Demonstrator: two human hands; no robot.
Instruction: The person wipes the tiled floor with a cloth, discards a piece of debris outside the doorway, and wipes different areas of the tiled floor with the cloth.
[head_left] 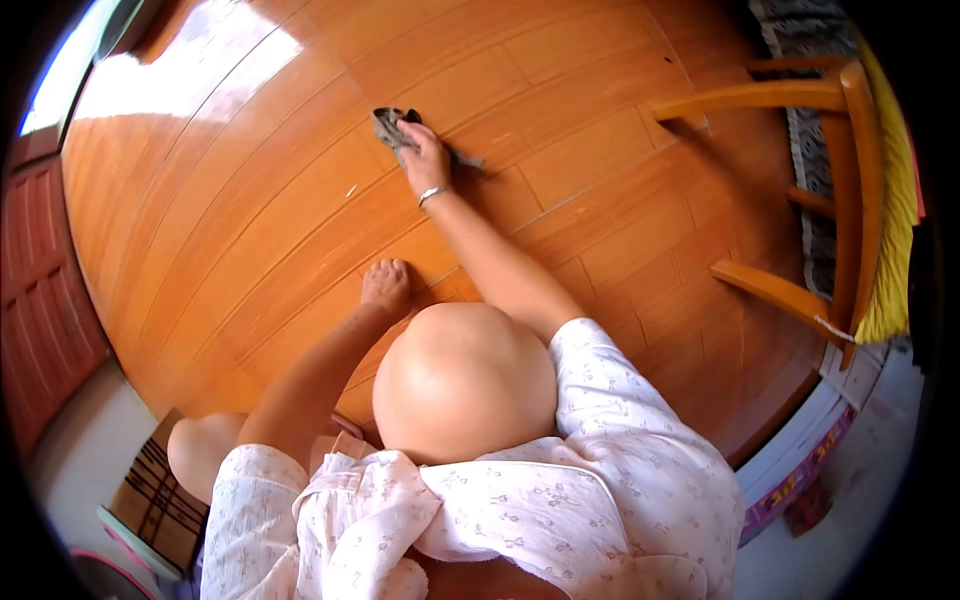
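A crumpled grey rag (390, 128) lies against the glossy orange-brown wooden floor (480, 90). My right hand (427, 158), with a silver bracelet at the wrist, presses down on this rag and grips it, and a loose corner sticks out to the right of the hand. Closer to my body, my left hand (387, 287) rests on the floor with its fingers curled under, and nothing shows in it. My bare knee (465, 385) is bent between the two arms.
On the right stands a wooden chair (855, 200) with legs reaching over the floor, beside yellow cloth (885, 250). A dark red panelled door (45, 290) is at the left. Behind my left arm is a brown box (150, 480). A small white scrap (351, 190) lies on the boards.
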